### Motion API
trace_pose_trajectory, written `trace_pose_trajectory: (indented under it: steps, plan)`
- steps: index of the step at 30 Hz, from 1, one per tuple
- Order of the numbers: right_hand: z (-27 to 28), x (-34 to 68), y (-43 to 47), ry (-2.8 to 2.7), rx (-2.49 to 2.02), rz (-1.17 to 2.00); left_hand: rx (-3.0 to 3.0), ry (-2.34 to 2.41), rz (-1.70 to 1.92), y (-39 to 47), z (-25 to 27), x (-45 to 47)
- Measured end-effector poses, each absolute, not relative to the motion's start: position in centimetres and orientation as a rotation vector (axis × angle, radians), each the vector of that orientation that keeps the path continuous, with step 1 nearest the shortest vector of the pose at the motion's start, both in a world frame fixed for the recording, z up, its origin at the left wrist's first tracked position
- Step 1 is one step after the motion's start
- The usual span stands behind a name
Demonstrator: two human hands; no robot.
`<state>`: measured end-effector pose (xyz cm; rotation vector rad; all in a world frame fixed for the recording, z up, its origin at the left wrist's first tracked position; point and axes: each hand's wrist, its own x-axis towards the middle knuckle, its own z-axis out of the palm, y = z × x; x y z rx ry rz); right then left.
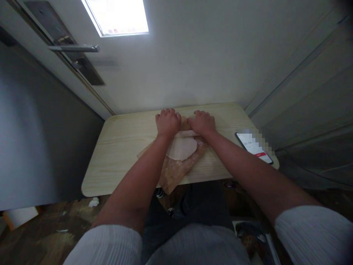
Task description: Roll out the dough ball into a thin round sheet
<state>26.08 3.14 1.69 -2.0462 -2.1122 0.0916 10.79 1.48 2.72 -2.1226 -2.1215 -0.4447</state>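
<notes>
A smooth grey panel (pixel 33 121) fills the far left of the frame, beside a long metal lever handle (pixel 74 48) on a pale door (pixel 179 70) at upper left. A crumpled white scrap (pixel 93 202) lies on the dark, stained floor (pixel 52 228) at lower left, while a bright rectangular window (pixel 121 16) glows at the top. A pale wood-grain bench (pixel 118 147) with rounded corners spans the middle. Near its far edge, at the centre of the frame, a person's left hand (pixel 168 122) bears down with knuckles raised and fingers bent; what its grip closes on, if anything, cannot be told. Just below the hands, a flat, rounded, off-white sheet of what looks like dough (pixel 182 149) rests on a crinkled brown translucent sheet (pixel 172 176), whose near corner hangs past the bench's edge. A pale, straight strip (pixel 187 133) crosses between the wrists, mostly hidden. The right hand (pixel 204 123) arches beside the left, fingers bent; its grip, too, cannot be told. At right, a dark-edged phone (pixel 252 146), its screen lit, lies near the bench's end.
</notes>
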Motion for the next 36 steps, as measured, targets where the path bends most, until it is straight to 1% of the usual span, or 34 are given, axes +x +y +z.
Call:
trace_pose_trajectory:
  steps: [16,24,36]
  plan:
    - [1.6,26.3,1.7,-2.095,-2.051,0.078,-2.160,-2.116,-0.409,-0.3,2.5,10.9]
    - [1.7,26.4,-0.6,-2.078,-2.064,0.054,-2.174,-2.153,-0.354,-2.7,2.8,11.2]
    - [1.8,26.5,-4.5,-2.048,-2.040,-0.048,-2.123,-2.204,-0.396,-6.6,2.2,11.5]
